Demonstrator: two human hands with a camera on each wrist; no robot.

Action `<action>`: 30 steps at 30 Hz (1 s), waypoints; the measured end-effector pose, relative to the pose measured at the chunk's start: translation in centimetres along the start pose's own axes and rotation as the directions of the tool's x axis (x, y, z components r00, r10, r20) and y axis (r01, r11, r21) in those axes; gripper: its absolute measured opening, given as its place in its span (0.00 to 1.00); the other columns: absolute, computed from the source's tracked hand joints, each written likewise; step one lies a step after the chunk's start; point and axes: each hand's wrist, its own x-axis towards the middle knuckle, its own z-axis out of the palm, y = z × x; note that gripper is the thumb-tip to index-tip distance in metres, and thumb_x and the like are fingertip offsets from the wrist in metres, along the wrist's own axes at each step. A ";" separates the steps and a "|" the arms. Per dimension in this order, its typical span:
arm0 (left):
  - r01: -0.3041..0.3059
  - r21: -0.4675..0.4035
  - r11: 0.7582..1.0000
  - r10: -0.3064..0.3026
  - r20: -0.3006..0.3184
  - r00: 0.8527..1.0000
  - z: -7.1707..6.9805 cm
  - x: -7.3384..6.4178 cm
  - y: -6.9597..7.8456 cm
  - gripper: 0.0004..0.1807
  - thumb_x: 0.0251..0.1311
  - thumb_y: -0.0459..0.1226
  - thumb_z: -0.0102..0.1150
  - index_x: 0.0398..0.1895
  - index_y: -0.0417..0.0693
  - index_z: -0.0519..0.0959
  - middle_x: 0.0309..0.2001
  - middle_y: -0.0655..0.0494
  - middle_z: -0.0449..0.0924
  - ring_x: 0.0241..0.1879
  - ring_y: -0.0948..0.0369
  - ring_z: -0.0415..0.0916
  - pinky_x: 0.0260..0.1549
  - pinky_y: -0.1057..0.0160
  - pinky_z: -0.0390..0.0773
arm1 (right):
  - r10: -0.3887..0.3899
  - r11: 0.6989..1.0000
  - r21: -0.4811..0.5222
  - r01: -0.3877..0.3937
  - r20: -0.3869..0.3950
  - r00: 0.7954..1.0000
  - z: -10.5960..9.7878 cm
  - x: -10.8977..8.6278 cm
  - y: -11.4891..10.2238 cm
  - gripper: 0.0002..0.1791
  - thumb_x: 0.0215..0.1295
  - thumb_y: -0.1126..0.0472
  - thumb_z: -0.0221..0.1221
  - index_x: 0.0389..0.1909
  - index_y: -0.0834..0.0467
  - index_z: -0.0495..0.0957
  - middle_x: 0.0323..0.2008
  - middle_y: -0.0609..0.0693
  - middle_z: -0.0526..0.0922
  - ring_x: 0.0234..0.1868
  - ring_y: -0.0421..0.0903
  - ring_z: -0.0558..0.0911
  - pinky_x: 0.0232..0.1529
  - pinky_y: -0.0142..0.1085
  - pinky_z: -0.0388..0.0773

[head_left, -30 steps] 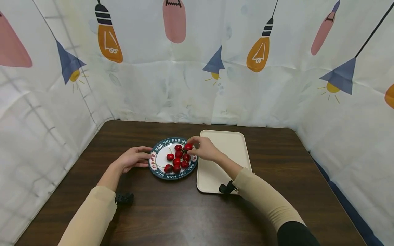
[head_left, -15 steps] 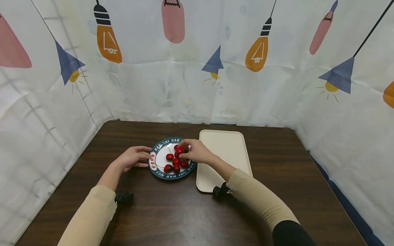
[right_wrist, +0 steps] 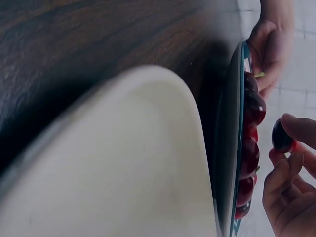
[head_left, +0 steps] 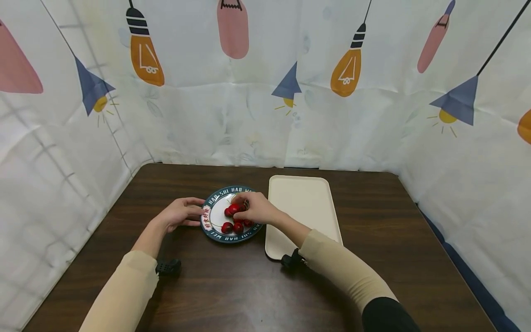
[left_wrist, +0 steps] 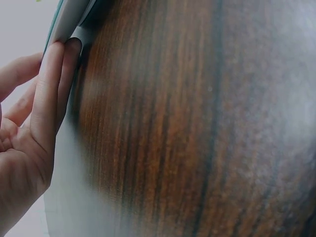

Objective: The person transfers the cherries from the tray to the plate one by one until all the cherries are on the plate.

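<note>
A round plate (head_left: 213,231) with a dark blue lettered rim and white middle holds several red cherries (head_left: 227,227). My left hand (head_left: 179,215) touches the plate's left edge, its fingers fairly straight. In the left wrist view, fingertips (left_wrist: 53,54) meet the plate's rim and underside. Over the plate, my right hand (head_left: 257,208) pinches one dark red cherry (right_wrist: 282,136) between thumb and fingers. That cherry is apart from the ones on the plate in the right wrist view. Part of the pile lies hidden behind the right hand in the head view.
A cream rectangular tray (head_left: 304,198) lies right beside the plate, under the right forearm. Both stand on a dark brown wooden table (head_left: 232,295). A white curtain (head_left: 249,115) printed with lamps and bulbs hangs around the table's back and sides.
My right hand has moved left across the plate, from its right rim toward the middle, with a cherry between its fingers. The left hand and the plate stay put.
</note>
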 end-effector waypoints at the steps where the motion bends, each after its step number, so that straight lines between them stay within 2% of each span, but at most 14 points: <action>1: 0.000 0.001 1.000 0.000 0.001 1.000 0.0 0.0 0.0 0.30 0.75 0.34 0.57 0.75 0.33 0.62 0.61 0.35 0.74 0.48 0.55 0.83 0.48 0.54 0.86 | -0.001 1.000 0.002 0.001 0.003 1.000 0.1 0.0 -0.1 0.20 0.63 0.58 0.72 0.55 0.53 0.82 0.52 0.49 0.85 0.50 0.43 0.79 0.48 0.28 0.80; 6: 0.002 0.001 1.000 -0.002 0.001 1.000 -0.1 -0.1 -0.1 0.31 0.75 0.35 0.57 0.75 0.34 0.62 0.61 0.35 0.73 0.49 0.55 0.82 0.48 0.55 0.86 | -0.003 1.000 0.020 0.003 0.017 1.000 0.5 0.1 -0.5 0.20 0.62 0.59 0.73 0.55 0.53 0.81 0.52 0.49 0.85 0.52 0.43 0.80 0.50 0.29 0.81; 12: 0.005 0.008 1.000 -0.005 0.000 1.000 -0.1 0.0 0.0 0.32 0.74 0.37 0.59 0.75 0.35 0.62 0.61 0.36 0.73 0.48 0.54 0.82 0.48 0.55 0.86 | -0.018 1.000 -0.018 0.019 0.021 1.000 0.8 0.2 -0.5 0.19 0.62 0.58 0.73 0.54 0.52 0.82 0.51 0.48 0.86 0.51 0.42 0.80 0.51 0.29 0.79; 17: -0.001 0.009 1.000 0.001 0.006 1.000 -0.1 0.3 -0.1 0.31 0.75 0.36 0.59 0.75 0.34 0.62 0.61 0.36 0.73 0.49 0.54 0.82 0.48 0.54 0.86 | -0.034 0.999 -0.013 0.034 0.030 0.999 0.6 0.1 -0.1 0.20 0.63 0.58 0.73 0.54 0.55 0.82 0.51 0.50 0.86 0.52 0.43 0.81 0.52 0.30 0.79; 23: -0.010 0.012 1.000 0.010 0.010 1.000 0.0 0.4 -0.1 0.29 0.75 0.34 0.57 0.74 0.33 0.62 0.61 0.34 0.74 0.49 0.54 0.82 0.48 0.54 0.86 | -0.045 0.999 -0.007 0.045 0.025 0.999 -0.5 -0.8 0.1 0.20 0.64 0.59 0.71 0.56 0.59 0.81 0.50 0.53 0.86 0.51 0.49 0.82 0.47 0.32 0.80; 30: -0.025 0.043 0.999 0.025 0.009 1.000 0.2 -0.1 0.3 0.30 0.76 0.35 0.56 0.74 0.31 0.62 0.61 0.34 0.74 0.48 0.54 0.82 0.47 0.55 0.86 | -0.049 0.999 0.006 0.049 -0.016 0.999 -3.2 -2.6 1.0 0.18 0.65 0.62 0.70 0.54 0.62 0.82 0.49 0.56 0.86 0.46 0.56 0.81 0.38 0.34 0.77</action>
